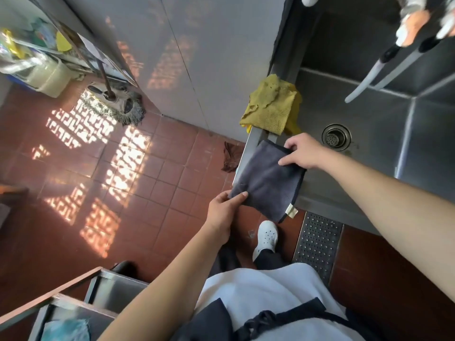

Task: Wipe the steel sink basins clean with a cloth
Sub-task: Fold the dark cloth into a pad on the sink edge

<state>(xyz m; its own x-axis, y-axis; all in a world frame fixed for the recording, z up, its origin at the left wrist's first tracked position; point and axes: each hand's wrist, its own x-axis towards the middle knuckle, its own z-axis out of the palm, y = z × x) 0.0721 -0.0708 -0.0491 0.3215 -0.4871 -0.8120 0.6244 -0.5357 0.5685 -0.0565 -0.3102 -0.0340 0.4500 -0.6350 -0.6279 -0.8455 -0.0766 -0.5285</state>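
White shirt (258,286) and dark apron (211,321) fill the bottom edge, both bare arms reaching out from them. Beyond, red floor tiles (152,193) spread wide and sunlit to the left, open as far as a steel wall panel (172,57) and a mop (115,104) at its foot. At right, the steel sink (369,134) shows one deep basin with a round drain (336,137); two white spouts (384,70) hang over it. A perforated floor grate (317,244) runs along the sink's near side. A grey cloth (266,178) drapes over the sink's left rim at the near corner, its lower end hanging past the edge. A yellow rag (270,104) lies on the same rim, just beyond. The right hand (304,151) grips the cloth's upper edge above the basin; the left hand (224,207) pinches its lower left corner out over the floor. A white shoe (266,236) stands below the cloth.
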